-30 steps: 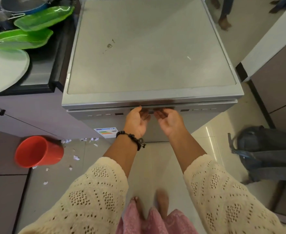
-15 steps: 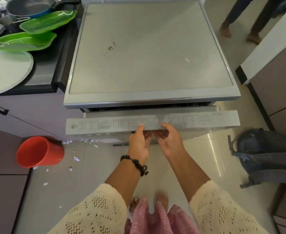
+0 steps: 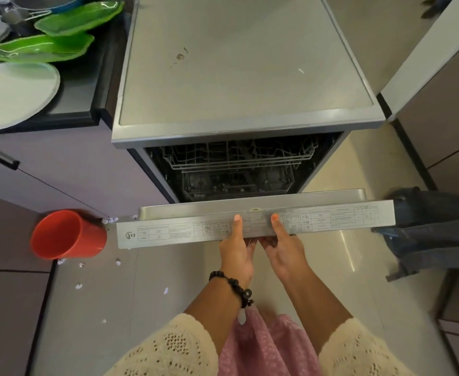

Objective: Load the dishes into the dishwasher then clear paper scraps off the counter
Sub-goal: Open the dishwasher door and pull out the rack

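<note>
The grey dishwasher point(image 3: 244, 63) stands in front of me with its door point(image 3: 331, 219) swung partly down. My left hand point(image 3: 237, 251) and my right hand point(image 3: 283, 246) grip the door's top edge side by side, thumbs on top and fingers curled underneath. Inside, the wire rack point(image 3: 236, 158) shows and looks empty. On the dark counter at the left sit two green plates point(image 3: 41, 47), a white plate point(image 3: 11, 93) and a blue-rimmed pan point(image 3: 46, 1). White paper scraps point(image 3: 79, 286) lie on the floor at the left.
A red cup-shaped bin point(image 3: 65, 234) lies on its side on the floor beside the door's left end. A dark blue-grey bag point(image 3: 437, 229) sits on the floor right of the door. Cabinets stand at both sides. Another person's foot point(image 3: 429, 8) shows at the far right.
The dishwasher door went from shut to partly open, then swung further down and toward me, exposing the rack. Both hands stayed on its top edge and moved down with it.
</note>
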